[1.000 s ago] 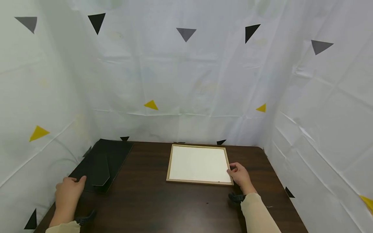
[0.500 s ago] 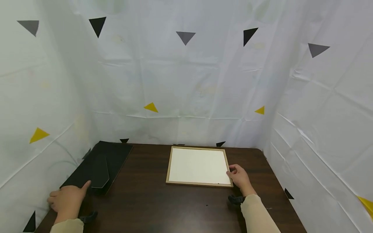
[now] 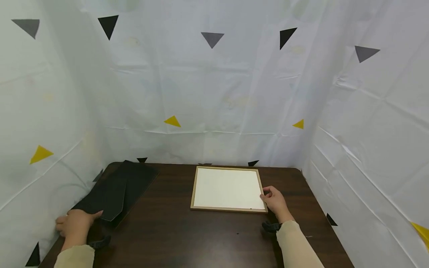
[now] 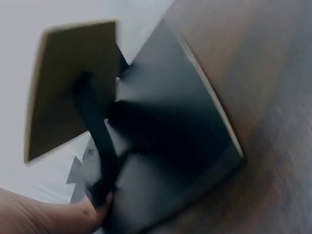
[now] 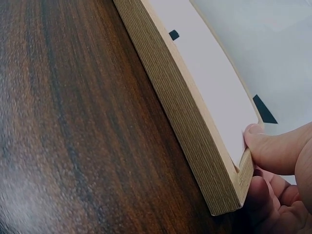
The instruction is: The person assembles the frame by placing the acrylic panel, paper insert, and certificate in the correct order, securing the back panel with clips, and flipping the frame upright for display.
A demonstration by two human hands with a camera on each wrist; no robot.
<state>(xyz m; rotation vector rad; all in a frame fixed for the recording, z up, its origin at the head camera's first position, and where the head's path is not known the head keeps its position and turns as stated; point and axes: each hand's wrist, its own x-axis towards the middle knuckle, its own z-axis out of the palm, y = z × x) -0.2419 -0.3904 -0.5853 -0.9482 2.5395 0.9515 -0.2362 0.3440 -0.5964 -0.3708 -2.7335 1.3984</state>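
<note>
A black frame backing board (image 3: 139,176) with a fold-out stand flap (image 3: 113,203) lies slanted at the left of the table. At its near left edge, my left hand (image 3: 76,224) grips it, thumb on top and fingers over the outer side. In the left wrist view the flap (image 4: 73,58) stands raised, joined by a dark ribbon strap (image 4: 97,131) that reaches the thumb (image 4: 58,217). A light wooden picture frame (image 3: 228,209) with a white panel lies right of centre. My right hand (image 3: 275,202) pinches its right side near the front corner, thumb (image 5: 265,146) on top.
Dark wood table (image 3: 167,230) spreads between the two boards. White sheeting (image 3: 214,93) with black, grey and yellow triangles hangs behind and at both sides. A small dark speck (image 3: 238,233) lies in front of the frame. Each wrist wears a dark band (image 3: 100,242).
My left hand has moved to the backing board's near left edge and taken hold. The board has turned a little, its far end shifting right. My right hand and the frame stay put.
</note>
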